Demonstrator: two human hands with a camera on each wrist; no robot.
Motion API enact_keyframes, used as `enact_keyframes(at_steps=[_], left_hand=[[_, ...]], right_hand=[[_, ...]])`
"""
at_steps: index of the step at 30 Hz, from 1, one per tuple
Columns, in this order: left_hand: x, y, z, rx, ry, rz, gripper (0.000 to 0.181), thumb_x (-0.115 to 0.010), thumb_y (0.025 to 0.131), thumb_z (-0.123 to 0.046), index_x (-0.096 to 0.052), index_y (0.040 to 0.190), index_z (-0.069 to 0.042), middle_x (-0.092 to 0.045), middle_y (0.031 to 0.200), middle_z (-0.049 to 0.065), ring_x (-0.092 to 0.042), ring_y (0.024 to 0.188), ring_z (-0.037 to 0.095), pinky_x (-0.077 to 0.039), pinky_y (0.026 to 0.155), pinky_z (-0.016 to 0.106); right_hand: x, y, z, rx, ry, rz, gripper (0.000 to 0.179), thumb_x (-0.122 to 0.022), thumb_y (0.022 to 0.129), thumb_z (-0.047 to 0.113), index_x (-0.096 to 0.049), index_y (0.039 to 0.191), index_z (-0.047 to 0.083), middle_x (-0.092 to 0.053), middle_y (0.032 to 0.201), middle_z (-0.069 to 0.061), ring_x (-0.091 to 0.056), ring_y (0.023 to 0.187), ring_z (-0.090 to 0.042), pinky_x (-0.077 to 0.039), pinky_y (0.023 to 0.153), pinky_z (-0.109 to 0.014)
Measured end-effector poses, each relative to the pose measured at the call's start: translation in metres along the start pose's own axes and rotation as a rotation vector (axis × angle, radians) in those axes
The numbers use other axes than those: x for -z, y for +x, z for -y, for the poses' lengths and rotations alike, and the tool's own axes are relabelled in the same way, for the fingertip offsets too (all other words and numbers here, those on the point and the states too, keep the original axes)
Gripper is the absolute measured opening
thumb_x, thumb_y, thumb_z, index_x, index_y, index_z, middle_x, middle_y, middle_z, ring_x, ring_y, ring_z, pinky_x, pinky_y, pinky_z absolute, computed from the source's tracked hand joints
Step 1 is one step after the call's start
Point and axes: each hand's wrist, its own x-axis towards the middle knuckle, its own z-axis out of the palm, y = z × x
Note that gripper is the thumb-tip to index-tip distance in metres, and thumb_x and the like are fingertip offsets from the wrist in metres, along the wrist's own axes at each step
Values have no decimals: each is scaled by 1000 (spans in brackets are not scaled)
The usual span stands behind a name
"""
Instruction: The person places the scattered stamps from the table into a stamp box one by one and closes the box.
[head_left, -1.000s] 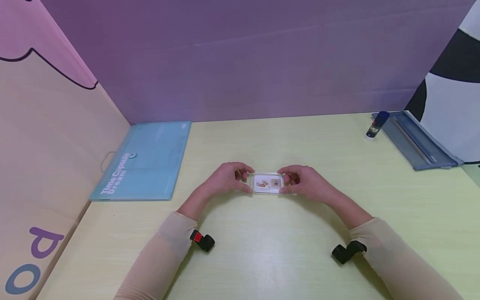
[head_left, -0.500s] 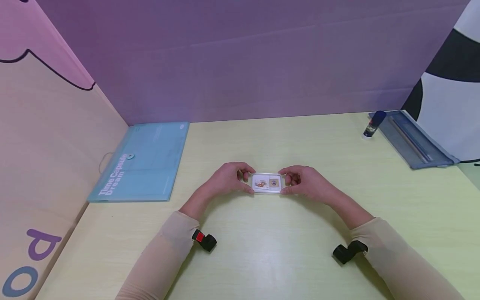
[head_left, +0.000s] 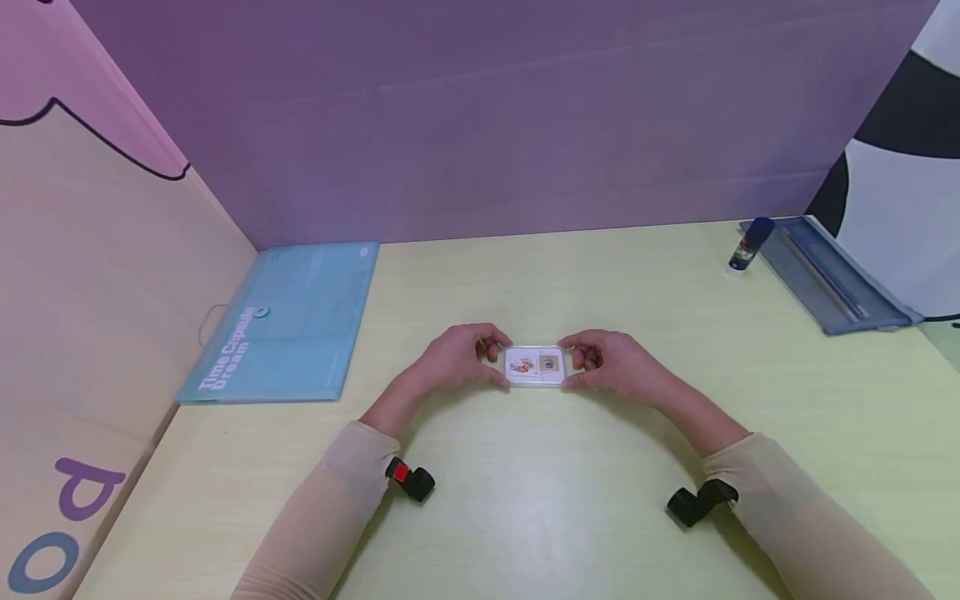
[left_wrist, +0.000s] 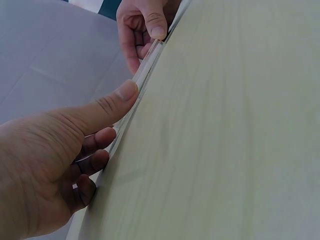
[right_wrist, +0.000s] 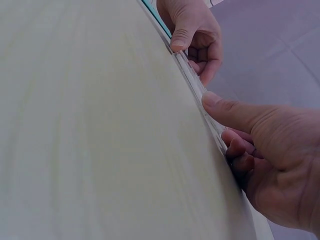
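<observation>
A small clear plastic case (head_left: 534, 367) with rounded corners lies flat on the table between my hands. Its white face carries two small pictures, a figure on the left and a tan square on the right. My left hand (head_left: 461, 358) pinches its left end, with thumb at the near corner and forefinger at the far one. At the opposite end my right hand (head_left: 615, 364) does the same. Both wrist views show the case edge-on, as a thin clear strip (left_wrist: 145, 67) low over the tabletop. The other fingers of each hand are curled beside it.
A light blue document folder (head_left: 300, 333) lies at the back left of the pale table (head_left: 480, 500). To the back right, a glue stick (head_left: 750, 245) with a dark blue cap stands by a grey-blue zip pouch (head_left: 832, 279). A purple wall (head_left: 487, 125) rises behind.
The clear margin left of the case's white face, seen in the oldest frame, hardly shows now. Both hands have stayed at its ends, and the view has shifted slightly.
</observation>
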Motion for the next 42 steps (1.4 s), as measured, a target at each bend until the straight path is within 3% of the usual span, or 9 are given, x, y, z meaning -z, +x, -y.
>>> enact_keyframes(at_steps=[14, 24, 32, 42], left_hand=[[0, -1, -1, 16, 8, 6, 52, -93, 74, -25, -68, 119, -15, -60, 93, -1, -54, 89, 19, -43, 78, 30], [-1, -3, -1, -2, 5, 10, 52, -92, 75, -23, -68, 119, -12, -58, 93, 1, -53, 89, 19, -44, 76, 29], [2, -5, -3, -25, 84, 28, 53, -91, 78, -26, -67, 124, -14, -56, 93, 2, -52, 90, 18, -44, 76, 29], [2, -6, -3, -29, 137, 54, 54, -89, 80, -30, -63, 126, -17, -56, 93, 2, -52, 89, 17, -44, 77, 30]], right_hand=[[-1, 0, -2, 14, -20, -12, 56, -87, 81, 13, -64, 128, -6, -58, 88, -6, -49, 79, -21, -40, 65, -24], [-1, 1, -3, 104, -169, 15, 55, -84, 84, 15, -63, 131, -5, -55, 82, -1, -48, 74, -17, -42, 67, -27], [0, 2, 3, 110, -231, 43, 54, -82, 86, 16, -62, 133, -1, -51, 77, 0, -46, 73, -16, -40, 68, -31], [-6, 3, 2, 114, -277, 8, 55, -85, 83, 20, -63, 131, 4, -48, 73, 1, -44, 69, -15, -39, 65, -32]])
